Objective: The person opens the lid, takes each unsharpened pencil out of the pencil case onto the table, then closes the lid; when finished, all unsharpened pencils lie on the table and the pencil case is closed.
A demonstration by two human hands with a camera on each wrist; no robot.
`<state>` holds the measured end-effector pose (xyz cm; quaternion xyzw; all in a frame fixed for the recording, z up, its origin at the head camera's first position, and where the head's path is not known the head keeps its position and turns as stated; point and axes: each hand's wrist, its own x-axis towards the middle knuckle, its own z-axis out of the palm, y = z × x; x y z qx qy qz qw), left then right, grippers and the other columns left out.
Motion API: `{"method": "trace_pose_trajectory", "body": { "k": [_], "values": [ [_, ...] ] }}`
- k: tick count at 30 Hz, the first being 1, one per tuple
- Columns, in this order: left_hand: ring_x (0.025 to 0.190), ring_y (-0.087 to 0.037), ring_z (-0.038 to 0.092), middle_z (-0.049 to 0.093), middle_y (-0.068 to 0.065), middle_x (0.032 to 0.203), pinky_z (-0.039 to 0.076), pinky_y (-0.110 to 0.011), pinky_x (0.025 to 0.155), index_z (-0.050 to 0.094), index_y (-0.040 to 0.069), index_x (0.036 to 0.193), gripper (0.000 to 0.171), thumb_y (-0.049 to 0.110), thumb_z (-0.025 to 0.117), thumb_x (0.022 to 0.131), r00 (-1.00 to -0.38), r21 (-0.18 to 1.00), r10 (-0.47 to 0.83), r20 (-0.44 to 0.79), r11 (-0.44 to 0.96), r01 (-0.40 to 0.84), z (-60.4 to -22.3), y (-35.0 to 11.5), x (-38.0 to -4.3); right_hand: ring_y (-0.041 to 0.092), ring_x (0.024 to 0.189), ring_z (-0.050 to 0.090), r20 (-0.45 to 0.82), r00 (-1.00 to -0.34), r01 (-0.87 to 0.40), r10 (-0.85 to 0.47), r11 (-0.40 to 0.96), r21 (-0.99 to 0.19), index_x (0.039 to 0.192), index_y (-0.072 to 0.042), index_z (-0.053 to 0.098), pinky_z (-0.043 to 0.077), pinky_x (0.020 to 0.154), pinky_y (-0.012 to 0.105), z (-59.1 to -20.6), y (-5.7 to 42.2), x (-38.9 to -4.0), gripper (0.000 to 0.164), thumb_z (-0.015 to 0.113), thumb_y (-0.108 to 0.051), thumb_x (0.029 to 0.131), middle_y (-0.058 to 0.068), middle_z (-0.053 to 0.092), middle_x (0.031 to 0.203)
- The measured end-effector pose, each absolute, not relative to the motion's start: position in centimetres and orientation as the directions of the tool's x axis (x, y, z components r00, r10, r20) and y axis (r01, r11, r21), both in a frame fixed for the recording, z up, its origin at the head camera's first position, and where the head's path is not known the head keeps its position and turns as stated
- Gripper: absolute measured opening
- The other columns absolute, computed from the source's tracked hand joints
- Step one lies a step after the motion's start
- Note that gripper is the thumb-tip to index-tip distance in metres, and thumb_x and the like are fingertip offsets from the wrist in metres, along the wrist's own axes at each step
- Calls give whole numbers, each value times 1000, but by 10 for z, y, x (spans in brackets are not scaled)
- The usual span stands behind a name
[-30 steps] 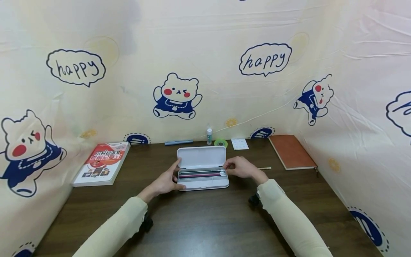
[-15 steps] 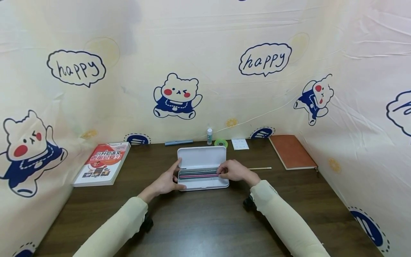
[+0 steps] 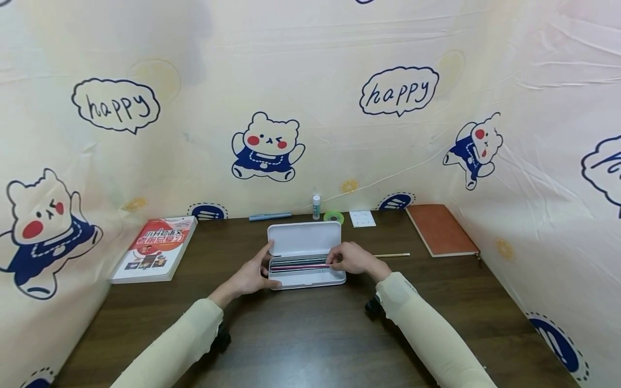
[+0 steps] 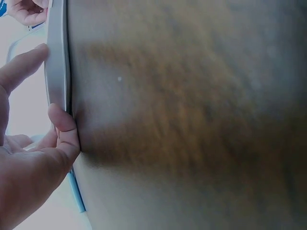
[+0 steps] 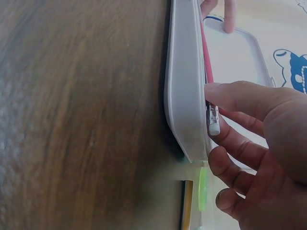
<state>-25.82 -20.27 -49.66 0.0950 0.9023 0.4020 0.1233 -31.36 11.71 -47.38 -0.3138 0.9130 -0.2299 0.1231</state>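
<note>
You are holding an open white pencil case (image 3: 308,279) on the desk (image 3: 305,339), its lid (image 3: 304,238) standing raised behind. Dark and red pencils (image 3: 296,266) are lying lengthwise inside; you are pinching one near its white eraser (image 5: 214,129).

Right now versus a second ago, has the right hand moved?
Yes. Against the green tape roll in the head view, the right hand has shifted left, further over the pencil case.

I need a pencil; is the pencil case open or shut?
Open: the lid of the pencil case stands raised, and pencils show inside.
</note>
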Motion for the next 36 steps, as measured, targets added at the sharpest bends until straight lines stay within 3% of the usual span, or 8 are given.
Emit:
{"method": "trace_pose_trajectory", "body": {
  "k": [20,36],
  "values": [
    [93,-18,54,46,-13,150,45,-31,80,7,30,161,117,29,87,77,-949,738,265,-170,673,56,-494,-204,-257,14,79,55,-7,-819,-471,-574,678,-565,91,-19,78,46,73,30,-470,135,-319,8,73,-14,90,-6,68,84],
    [96,-18,53,47,-12,149,44,-35,86,6,31,161,117,31,87,77,-951,735,263,-162,675,62,-496,-204,-257,15,79,55,41,-863,-432,-503,693,-578,96,-13,77,45,72,31,-460,198,-328,7,72,-15,91,-4,72,88]
  ]
}}
